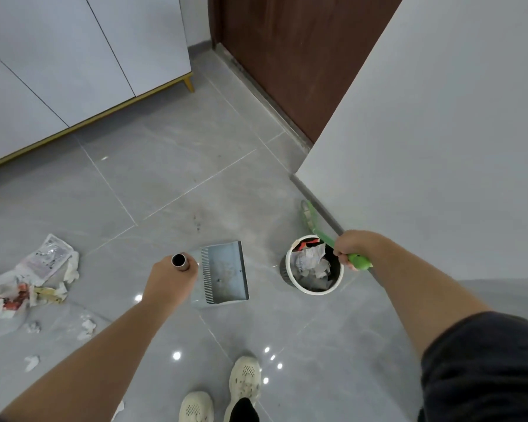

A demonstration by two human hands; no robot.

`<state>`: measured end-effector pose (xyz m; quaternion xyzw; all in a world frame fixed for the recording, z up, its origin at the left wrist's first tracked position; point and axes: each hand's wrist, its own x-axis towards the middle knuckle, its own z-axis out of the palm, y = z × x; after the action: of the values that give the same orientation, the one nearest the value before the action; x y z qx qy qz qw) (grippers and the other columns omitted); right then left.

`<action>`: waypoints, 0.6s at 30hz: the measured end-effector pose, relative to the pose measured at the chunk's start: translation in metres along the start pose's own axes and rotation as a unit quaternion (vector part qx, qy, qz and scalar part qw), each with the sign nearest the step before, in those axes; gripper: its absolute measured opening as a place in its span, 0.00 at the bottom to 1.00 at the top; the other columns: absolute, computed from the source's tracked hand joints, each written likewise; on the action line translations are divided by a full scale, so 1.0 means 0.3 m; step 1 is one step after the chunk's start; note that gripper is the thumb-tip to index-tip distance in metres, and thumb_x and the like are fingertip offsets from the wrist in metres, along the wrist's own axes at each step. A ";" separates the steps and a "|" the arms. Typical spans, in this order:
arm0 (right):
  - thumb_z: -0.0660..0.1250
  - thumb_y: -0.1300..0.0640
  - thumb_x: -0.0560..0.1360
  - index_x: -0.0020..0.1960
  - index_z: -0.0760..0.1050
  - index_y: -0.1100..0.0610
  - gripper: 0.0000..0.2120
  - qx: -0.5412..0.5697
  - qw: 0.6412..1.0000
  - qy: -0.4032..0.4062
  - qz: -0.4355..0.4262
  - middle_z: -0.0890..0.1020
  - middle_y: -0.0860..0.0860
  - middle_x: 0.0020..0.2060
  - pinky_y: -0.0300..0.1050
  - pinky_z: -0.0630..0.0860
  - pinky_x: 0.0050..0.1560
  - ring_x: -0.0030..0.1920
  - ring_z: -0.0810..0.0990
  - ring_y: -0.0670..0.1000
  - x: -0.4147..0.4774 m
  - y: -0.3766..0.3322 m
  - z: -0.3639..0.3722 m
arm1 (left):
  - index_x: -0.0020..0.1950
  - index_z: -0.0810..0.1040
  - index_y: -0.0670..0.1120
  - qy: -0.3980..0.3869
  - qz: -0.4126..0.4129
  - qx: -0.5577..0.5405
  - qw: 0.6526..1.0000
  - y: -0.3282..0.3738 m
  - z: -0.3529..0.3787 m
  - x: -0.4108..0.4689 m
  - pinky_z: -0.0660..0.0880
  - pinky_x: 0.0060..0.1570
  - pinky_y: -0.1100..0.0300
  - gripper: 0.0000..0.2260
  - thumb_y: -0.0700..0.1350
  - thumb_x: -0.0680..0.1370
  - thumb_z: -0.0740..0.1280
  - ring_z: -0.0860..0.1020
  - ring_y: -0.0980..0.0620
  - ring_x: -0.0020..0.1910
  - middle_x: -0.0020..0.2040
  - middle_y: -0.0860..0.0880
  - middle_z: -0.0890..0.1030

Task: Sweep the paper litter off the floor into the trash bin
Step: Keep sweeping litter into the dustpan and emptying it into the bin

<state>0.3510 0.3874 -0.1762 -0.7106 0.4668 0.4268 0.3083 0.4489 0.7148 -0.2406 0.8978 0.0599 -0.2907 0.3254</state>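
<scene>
You have a single view, from the wide-angle camera on your head, tilted steeply down at the floor (171,166). Your shoes (244,379) sit at the bottom edge. Your left hand (168,280) and right hand (352,246) lie close, near mid-frame. Farther off, the top takes in a cabinet (73,56), a door (287,56) and a wall (439,117) on your right.

Wall (439,117) crowds bin (314,290); floor (165,178) beyond lies open.

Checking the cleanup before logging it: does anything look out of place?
Yes: crumpled white and red paper litter lies heaped on the grey tiled floor at far left, white scraps beside it, outside the round white trash bin.
</scene>
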 end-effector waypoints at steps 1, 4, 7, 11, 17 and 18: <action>0.60 0.68 0.76 0.31 0.69 0.57 0.16 0.011 1.000 0.005 -0.011 0.74 0.50 0.17 0.39 0.68 0.28 0.27 0.71 0.50 0.003 -0.013 -0.003 | 0.39 0.78 0.41 -0.007 0.011 0.011 1.000 0.008 0.005 -0.001 0.67 0.27 0.61 0.11 0.44 0.77 0.62 0.72 0.46 0.27 0.30 0.45 0.75; 0.57 0.68 0.78 0.36 0.66 0.58 0.13 0.048 0.998 -0.043 -0.008 0.71 0.53 0.25 0.37 0.67 0.23 0.23 0.69 0.47 0.021 -0.079 -0.012 | 0.38 0.78 0.46 -0.014 0.029 0.015 0.999 0.012 0.009 -0.001 0.68 0.27 0.62 0.10 0.43 0.78 0.62 0.74 0.47 0.29 0.30 0.46 0.76; 0.52 0.67 0.79 0.59 0.72 0.55 0.15 0.154 0.981 -0.114 0.023 0.66 0.51 0.21 0.30 0.62 0.16 0.14 0.63 0.44 0.022 -0.162 -0.001 | 0.39 0.79 0.45 -0.007 0.010 -0.008 1.000 -0.002 0.001 0.008 0.68 0.27 0.61 0.09 0.43 0.77 0.62 0.74 0.45 0.29 0.30 0.46 0.75; 0.52 0.63 0.81 0.76 0.56 0.54 0.24 0.179 0.953 -0.243 0.032 0.66 0.49 0.19 0.30 0.61 0.14 0.13 0.64 0.41 -0.040 -0.274 0.044 | 0.37 0.78 0.46 -0.003 -0.027 -0.052 0.998 -0.051 -0.034 0.039 0.71 0.33 0.58 0.08 0.46 0.74 0.63 0.74 0.44 0.31 0.31 0.45 0.76; 0.53 0.63 0.81 0.76 0.55 0.52 0.25 0.165 0.959 -0.229 0.018 0.67 0.49 0.23 0.29 0.61 0.15 0.15 0.64 0.41 -0.126 -0.309 0.034 | 0.26 0.77 0.54 0.007 -0.121 -0.149 0.981 -0.137 -0.129 0.036 0.67 0.32 0.54 0.09 0.49 0.67 0.62 0.69 0.46 0.28 0.27 0.48 0.72; 0.53 0.64 0.80 0.77 0.55 0.54 0.26 0.150 0.967 -0.206 0.009 0.67 0.50 0.25 0.29 0.61 0.15 0.14 0.64 0.42 -0.129 -0.308 0.045 | 0.25 0.77 0.55 0.008 -0.121 -0.154 0.981 -0.147 -0.151 0.024 0.67 0.32 0.54 0.11 0.48 0.68 0.63 0.69 0.47 0.28 0.25 0.49 0.72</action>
<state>0.4246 0.4489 -0.1440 -0.5483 0.4584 0.4921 0.4970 0.4635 0.7768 -0.2409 0.8254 0.2144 -0.3078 0.4220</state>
